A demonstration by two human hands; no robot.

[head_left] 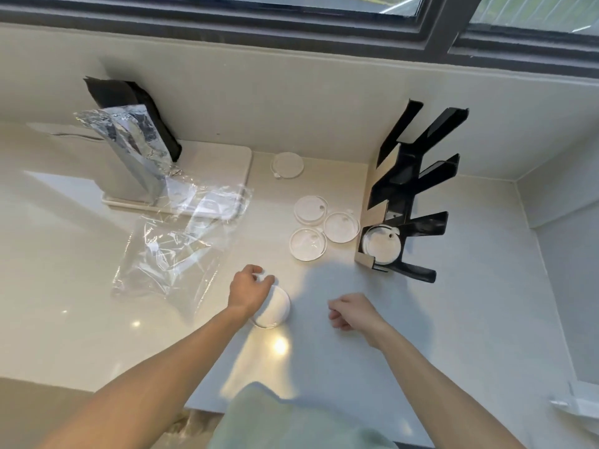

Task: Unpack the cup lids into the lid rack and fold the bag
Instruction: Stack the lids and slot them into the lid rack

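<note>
A short stack of clear cup lids (274, 307) sits on the pale counter (470, 319) near its front edge, under the left hand (248, 291), whose grip is curled over the top of the stack with the fingertips at its far rim. The right hand (351, 311) hovers just to the right of the stack, apart from it, loosely clenched on nothing.

Farther back, three single lids lie flat in a tight cluster: one at the back (310, 210), one to the right (341, 227) and one at the front (307, 244). A fourth lid (287, 165) lies alone closer to the wall.

Just right of the cluster stands the black lid rack (418, 192), with slanted arms fanning out to the right and a cardboard-coloured panel along its left side. Its lowest slot holds a few lids (382, 243); the upper slots look empty.

To the left, the clear plastic bag (181, 234) lies crumpled and open on the counter, its far end draped over a white tray (227, 157). On that tray stand a silver foil pouch (129, 137) and a black pouch (136, 105) behind it. A dark-framed window (437, 30) runs along the wall above.
</note>
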